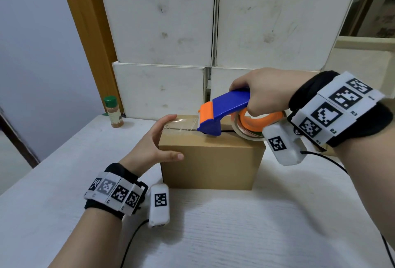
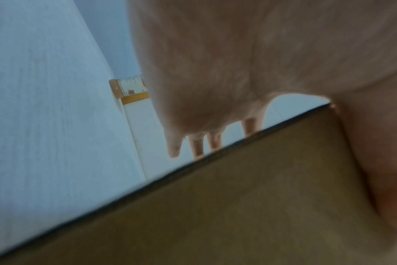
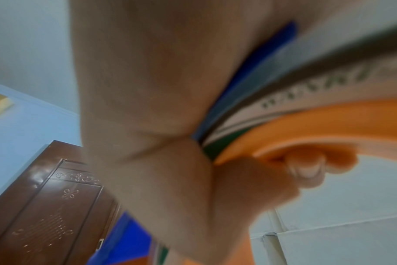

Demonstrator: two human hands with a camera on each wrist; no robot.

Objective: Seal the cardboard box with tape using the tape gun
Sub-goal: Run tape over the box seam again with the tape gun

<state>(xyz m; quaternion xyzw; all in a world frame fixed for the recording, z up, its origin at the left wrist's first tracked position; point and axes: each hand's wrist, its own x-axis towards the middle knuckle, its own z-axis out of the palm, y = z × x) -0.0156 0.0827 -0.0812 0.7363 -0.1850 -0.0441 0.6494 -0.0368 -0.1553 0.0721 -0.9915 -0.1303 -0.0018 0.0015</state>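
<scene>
right hand [image 1: 263, 92] grips tape gun [image 1: 222, 111] | left hand [image 1: 156, 141] fingers spread, steadying cardboard box [image 1: 209, 160]

Matt brown cardboard box [image 1: 210, 158], glossy plastic tape gun [image 1: 224, 110], wood-grain table [image 1: 235, 235]

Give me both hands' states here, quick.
Left hand: open, fingers and thumb braced against the cardboard box.
Right hand: closed around the tape gun handle, its front end on the box top.
</scene>
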